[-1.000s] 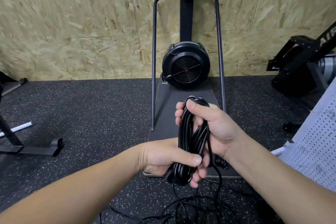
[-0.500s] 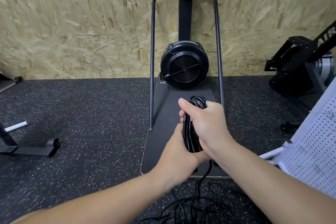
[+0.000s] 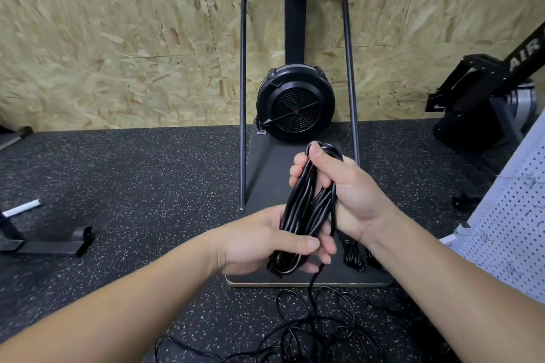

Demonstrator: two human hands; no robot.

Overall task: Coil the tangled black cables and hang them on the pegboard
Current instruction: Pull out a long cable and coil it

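floor [image 3: 132,186]: speckled rubber | loose cable tangle [image 3: 318,330] | machine platform [image 3: 309,280]

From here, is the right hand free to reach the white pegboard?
Probably not yet: the right hand grips the top of the coiled black cable, whose loose tail still trails to the floor. The white pegboard stands close on the right, nothing between.
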